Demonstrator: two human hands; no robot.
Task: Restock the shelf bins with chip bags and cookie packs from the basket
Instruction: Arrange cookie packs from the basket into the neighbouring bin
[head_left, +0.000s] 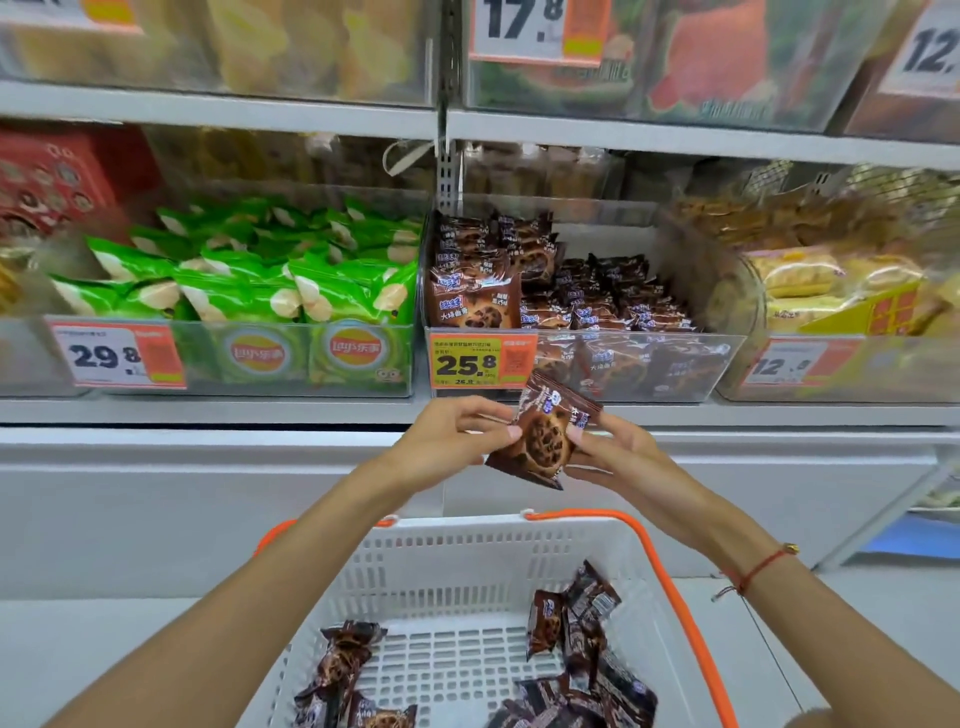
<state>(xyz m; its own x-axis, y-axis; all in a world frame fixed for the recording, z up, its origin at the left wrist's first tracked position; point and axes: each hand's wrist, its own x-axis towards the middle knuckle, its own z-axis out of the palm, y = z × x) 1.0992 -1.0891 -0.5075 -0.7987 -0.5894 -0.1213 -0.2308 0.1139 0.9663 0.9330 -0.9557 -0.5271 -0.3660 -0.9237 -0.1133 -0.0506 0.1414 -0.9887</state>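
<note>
We face a grey shelf (208, 410) carrying clear bins side by side. The left bin (291, 358) is packed with green chip bags (270, 280) and wears a price tag (117, 354) reading 29.8. Just beside it on the right, the cookie bin (649, 364) holds brown cookie packs (613, 301), stacked high at its left end and lower toward the right; its yellow tag (480, 361) reads 25.8. Further right another bin (841, 374) holds yellow packs.

Below us sits a white basket (457, 551) with orange handles (670, 582). More cookie packs lie loose inside (576, 623), some at the left of its floor and a bigger heap at the right.

Between basket and shelf, in front of the cookie bin's lower edge, we hold one cookie pack (543, 434), tilted, in both hands. Our left hand (447, 441) pinches its left edge with thumb and fingertips, so that grip is closed on the pack. Our right hand (613, 452) pinches its right edge the same way. A red string bracelet (761, 569) circles the right wrist.
</note>
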